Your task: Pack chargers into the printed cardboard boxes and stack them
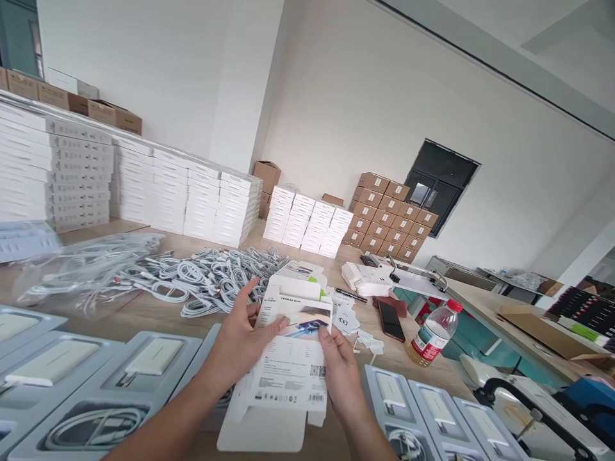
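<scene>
At six o'clock, a printed white carton [288, 365] is being held by both hands [250, 339] [340, 365], each grip being kept nearly closed on its edges.

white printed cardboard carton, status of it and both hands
Left hand, right hand: gripping carton from either side. Flap open, printed face showing. Tangled pale grey cables beyond, not over it.
</scene>
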`<state>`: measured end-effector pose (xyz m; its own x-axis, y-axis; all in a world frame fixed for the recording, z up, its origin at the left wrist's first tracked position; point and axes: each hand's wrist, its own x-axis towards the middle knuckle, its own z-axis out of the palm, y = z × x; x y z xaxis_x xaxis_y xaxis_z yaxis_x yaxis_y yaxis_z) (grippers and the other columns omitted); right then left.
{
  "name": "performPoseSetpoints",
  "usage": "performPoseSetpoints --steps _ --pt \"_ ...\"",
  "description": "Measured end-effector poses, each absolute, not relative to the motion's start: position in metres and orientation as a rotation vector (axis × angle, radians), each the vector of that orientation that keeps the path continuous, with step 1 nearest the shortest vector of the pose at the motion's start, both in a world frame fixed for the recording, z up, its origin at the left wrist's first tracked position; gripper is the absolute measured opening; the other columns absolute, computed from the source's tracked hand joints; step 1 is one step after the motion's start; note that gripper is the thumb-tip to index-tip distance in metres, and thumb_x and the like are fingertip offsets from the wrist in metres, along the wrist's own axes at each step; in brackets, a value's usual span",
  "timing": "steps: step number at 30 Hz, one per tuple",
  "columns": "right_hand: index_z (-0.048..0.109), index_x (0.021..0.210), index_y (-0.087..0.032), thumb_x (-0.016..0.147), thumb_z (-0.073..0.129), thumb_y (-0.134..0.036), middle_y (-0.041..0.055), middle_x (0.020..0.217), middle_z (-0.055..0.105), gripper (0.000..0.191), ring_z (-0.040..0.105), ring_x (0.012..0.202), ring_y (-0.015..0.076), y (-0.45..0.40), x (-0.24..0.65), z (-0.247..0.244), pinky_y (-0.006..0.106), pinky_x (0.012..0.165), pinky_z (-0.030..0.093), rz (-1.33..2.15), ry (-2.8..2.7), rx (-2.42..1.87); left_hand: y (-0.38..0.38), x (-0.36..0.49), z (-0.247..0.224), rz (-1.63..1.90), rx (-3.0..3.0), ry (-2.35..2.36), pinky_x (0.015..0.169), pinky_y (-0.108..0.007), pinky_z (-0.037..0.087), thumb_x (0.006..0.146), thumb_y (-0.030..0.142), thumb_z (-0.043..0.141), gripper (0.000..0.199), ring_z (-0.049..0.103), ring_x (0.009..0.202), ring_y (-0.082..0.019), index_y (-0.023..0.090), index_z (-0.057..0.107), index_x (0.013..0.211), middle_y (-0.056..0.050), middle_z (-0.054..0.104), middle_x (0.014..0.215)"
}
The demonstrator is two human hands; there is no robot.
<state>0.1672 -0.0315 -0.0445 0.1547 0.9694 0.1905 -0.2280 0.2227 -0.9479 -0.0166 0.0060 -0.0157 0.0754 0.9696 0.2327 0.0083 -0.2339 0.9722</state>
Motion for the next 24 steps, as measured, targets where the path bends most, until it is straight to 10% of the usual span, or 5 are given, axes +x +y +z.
performPoseSetpoints --steps 7,14,17,24 --pt "0.035 0.148 -0.035 0.078 0.074 -0.044 0.0031 0.121 0.069 0.081 0.068 0.097 0.0240 -0.030 0.184 -0.039 0.037 0.080 0.054 1.166 -1.075 -0.825 0.002 -0.016 -0.016 1.185 1.435 0.819 0.060 -0.029 0.051 0.081 0.053 0.068 0.075 0.069 0.080 -0.025 0.031 0.033 0.144 -0.009 0.068 0.115" --pt "0.066 0.101 -0.028 0.084 0.068 -0.047 -0.0028 0.083 0.069 0.025 0.061 0.068 0.0169 -0.026 0.181 -0.043 0.028 0.064 0.047 1.132 -1.085 -0.795 -0.005 -0.019 -0.009 1.168 1.330 0.697 0.062 -0.024 0.046 0.083 0.046 0.066 0.050 0.066 0.075 -0.019 0.026 0.054 0.128 -0.002 0.071 0.095" --pt "0.063 0.075 -0.024 0.086 0.061 -0.056 -0.0051 0.060 0.057 0.033 0.050 0.055 0.0142 -0.020 0.185 -0.049 0.026 0.057 0.042 1.033 -0.999 -0.844 -0.008 -0.021 -0.005 1.073 1.302 0.599 0.061 -0.024 0.045 0.083 0.044 0.067 0.044 0.064 0.071 -0.019 0.025 0.059 0.121 -0.001 0.069 0.085" --pt "0.073 0.095 -0.020 0.072 0.080 -0.045 0.0000 0.072 0.066 0.035 0.057 0.066 0.0166 -0.017 0.195 -0.042 0.031 0.067 0.045 0.972 -1.147 -0.947 -0.009 -0.023 -0.001 0.920 1.298 0.433 0.064 -0.024 0.042 0.082 0.039 0.069 0.031 0.059 0.071 -0.017 0.021 0.065 0.107 -0.001 0.066 0.083"
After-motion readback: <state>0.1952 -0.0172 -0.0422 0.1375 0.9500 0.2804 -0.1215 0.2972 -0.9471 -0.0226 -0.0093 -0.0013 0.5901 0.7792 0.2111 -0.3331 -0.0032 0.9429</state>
